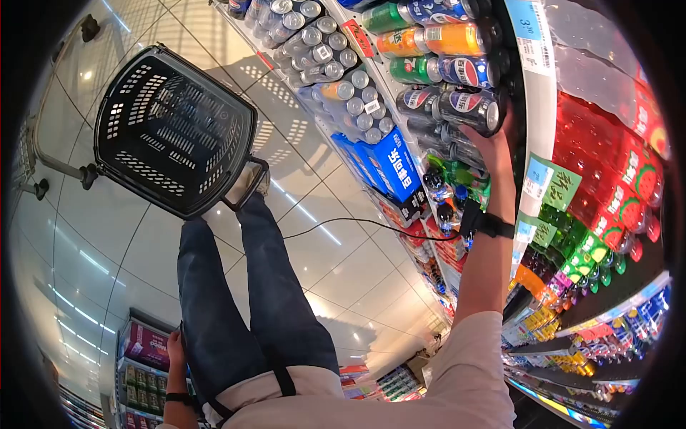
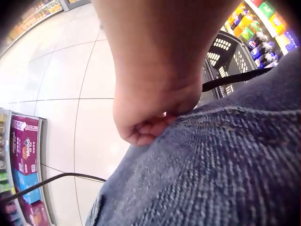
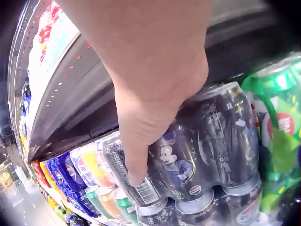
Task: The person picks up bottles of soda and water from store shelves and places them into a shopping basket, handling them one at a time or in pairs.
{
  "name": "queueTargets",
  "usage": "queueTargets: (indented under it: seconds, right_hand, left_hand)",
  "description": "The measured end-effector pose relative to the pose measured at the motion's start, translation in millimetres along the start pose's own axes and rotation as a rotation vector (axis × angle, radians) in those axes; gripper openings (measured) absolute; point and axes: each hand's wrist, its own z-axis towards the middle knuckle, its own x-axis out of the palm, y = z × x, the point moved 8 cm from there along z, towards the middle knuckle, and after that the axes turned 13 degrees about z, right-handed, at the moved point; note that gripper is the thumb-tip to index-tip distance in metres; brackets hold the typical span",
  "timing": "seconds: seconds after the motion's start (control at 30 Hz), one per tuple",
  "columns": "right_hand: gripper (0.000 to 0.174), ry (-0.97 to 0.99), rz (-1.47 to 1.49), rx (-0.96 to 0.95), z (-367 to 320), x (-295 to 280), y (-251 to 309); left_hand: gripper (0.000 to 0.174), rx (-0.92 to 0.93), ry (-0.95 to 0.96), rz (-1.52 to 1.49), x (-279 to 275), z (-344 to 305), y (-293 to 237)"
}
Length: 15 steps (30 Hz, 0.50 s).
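Note:
My right hand (image 1: 493,143) reaches into the drinks shelf and grips a black Pepsi can (image 1: 468,111) from the aisle-facing side. In the right wrist view the thumb (image 3: 136,165) lies along a black can (image 3: 129,160) beside its barcode, while the other fingers are hidden behind the cans. Right beside it stands another black can with a cartoon mouse (image 3: 176,162), on top of a lower row. My left hand (image 2: 146,120) hangs against the jeans (image 2: 188,174) with loosely curled fingers and nothing visible in it.
A black shopping basket (image 1: 246,107) stands on the tiled floor by my feet. Green cans (image 3: 282,122) adjoin the black ones. Shrink-wrapped can packs (image 1: 357,107) and a blue carton (image 1: 400,168) line the shelf front. A black cable (image 1: 343,220) runs to my right wrist.

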Motion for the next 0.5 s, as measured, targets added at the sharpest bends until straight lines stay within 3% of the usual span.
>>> queueTargets:
  seconds: [0.1,0.13,0.2,0.33,0.4,0.5]
  right_hand:
    - [0.115,-0.029,-0.21,-0.018,1.2,-9.7,-2.8]
    - [0.123,0.048,-0.357,0.107,7.8,-12.9,-8.0]
    - [0.123,0.076,-0.362,0.134,15.2,-16.4,-6.8]
    - [0.112,0.067,-0.372,0.11,18.1,-18.9,-24.3]
    - [0.104,0.005,-0.384,0.066,17.3,-21.7,-23.9]
    - [0.119,0.065,-0.298,0.204,15.8,-18.3,-33.8]
  left_hand:
    - [0.025,0.022,-0.032,0.019,12.6,3.6,14.9]
    - [0.025,0.015,-0.029,0.018,14.8,4.6,15.4]
    - [0.026,-0.022,0.061,0.031,18.9,6.0,12.5]
    - [0.026,-0.079,0.041,0.044,14.2,1.1,9.4]
    - [0.033,0.031,-0.011,0.116,12.3,5.5,9.6]
    - [0.034,-0.023,0.009,0.173,8.6,6.3,10.2]
